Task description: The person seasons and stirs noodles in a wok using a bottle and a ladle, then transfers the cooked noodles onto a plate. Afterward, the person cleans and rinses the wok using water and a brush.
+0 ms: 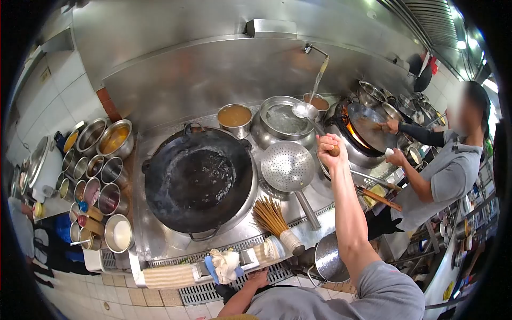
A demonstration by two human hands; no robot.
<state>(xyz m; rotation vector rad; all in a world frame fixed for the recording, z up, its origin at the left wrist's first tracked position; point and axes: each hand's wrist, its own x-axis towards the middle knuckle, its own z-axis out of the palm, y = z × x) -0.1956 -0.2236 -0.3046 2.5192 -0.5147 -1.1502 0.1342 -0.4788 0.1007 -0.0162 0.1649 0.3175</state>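
My right hand (pixel 332 151) is closed around the handle of a ladle (pixel 305 111). The ladle's bowl sits in the stream of water from a wall tap (pixel 316 49), above the steel pot (pixel 288 118) of liquid. My left hand (pixel 258 279) is low at the stove's front edge, near a crumpled cloth (pixel 224 265); its fingers are too small and partly hidden to read. A large black wok (pixel 198 178) with a wet-looking bottom rests on the burner at left. Between wok and right arm lie a perforated strainer (pixel 288 166) and a bamboo wok brush (pixel 277 224).
Steel bowls and seasoning tins (pixel 114 140) crowd the left side. Pots of brown liquid (pixel 234 116) stand along the back. At right, a co-worker (pixel 442 160) tilts another wok (pixel 368 128) over visible flames. A steel bucket (pixel 332 258) stands below the front edge.
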